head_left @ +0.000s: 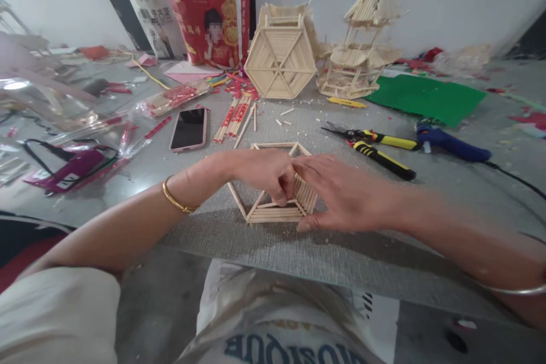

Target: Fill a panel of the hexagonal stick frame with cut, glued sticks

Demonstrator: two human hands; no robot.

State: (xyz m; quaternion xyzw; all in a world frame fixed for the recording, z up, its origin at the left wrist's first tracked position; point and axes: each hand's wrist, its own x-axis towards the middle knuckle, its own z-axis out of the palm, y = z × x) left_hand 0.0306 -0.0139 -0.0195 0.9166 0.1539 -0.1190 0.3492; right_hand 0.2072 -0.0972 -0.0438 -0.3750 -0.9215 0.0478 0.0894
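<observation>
A hexagonal frame of thin wooden sticks (273, 214) lies flat on the table, right before me. Rows of sticks fill its near and right sections, while the left section is bare between the spokes. Over the middle of the frame my left hand (267, 172) has its fingers pinched together, pressing at a stick (277, 202) along the near section. My right hand (345, 193) rests across the frame's right side, fingers stretched out and thumb at the near right corner. Part of the frame is hidden under both hands.
Behind stand a finished hexagonal stick panel (279, 62) and a stick pagoda (358, 57). Pliers-like cutters (371, 148) and a blue glue gun (452, 142) lie right. Left are a phone (190, 129), red-printed stick bundles (234, 118) and a purple corded tool (74, 168).
</observation>
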